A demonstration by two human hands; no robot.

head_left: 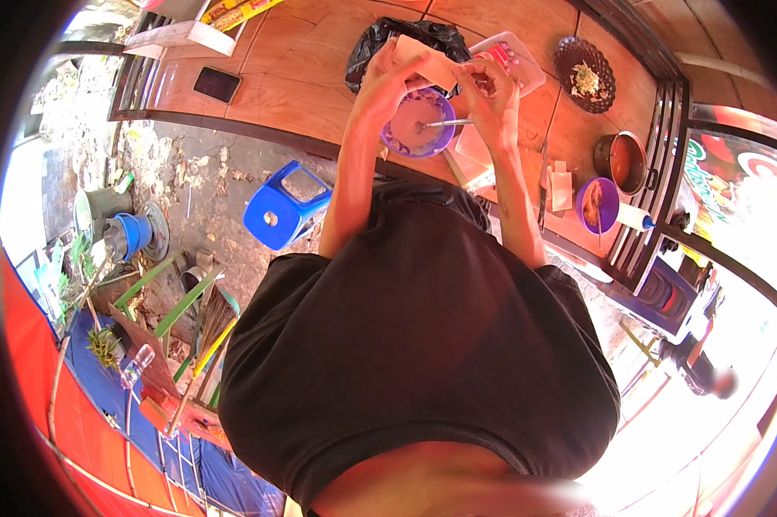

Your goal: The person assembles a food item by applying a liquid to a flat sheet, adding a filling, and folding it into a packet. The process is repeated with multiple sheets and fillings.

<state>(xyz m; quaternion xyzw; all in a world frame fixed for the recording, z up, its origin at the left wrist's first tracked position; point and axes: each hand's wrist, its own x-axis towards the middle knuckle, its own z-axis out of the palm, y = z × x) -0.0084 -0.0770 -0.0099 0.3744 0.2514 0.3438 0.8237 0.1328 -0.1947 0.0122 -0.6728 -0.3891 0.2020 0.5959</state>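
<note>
My left hand (pixel 383 84) holds a pale, thin square wrapper sheet (pixel 426 63) above the table, its fingers and thumb closed on the left end. At the sheet's right end, the fingers of my right hand (pixel 492 90) are bent and pinch its edge. Just below both hands sits a purple bowl (pixel 390 140) of pinkish-beige paste. A spoon (pixel 459 122) leans in it, its handle pointing toward my right wrist. Behind my left hand lies a black plastic bag (pixel 363 53). Past my right hand is a pale tray (pixel 532 76) with a red packet (pixel 497 53).
More square sheets (pixel 561 191) lie at the right, beside another purple bowl (pixel 611 211), a metal pot (pixel 623 162) and a white bottle (pixel 633 215). A dark openwork plate (pixel 569 62) bears shredded food. A phone (pixel 216 84) lies far left; a blue stool (pixel 287 207) stands below.
</note>
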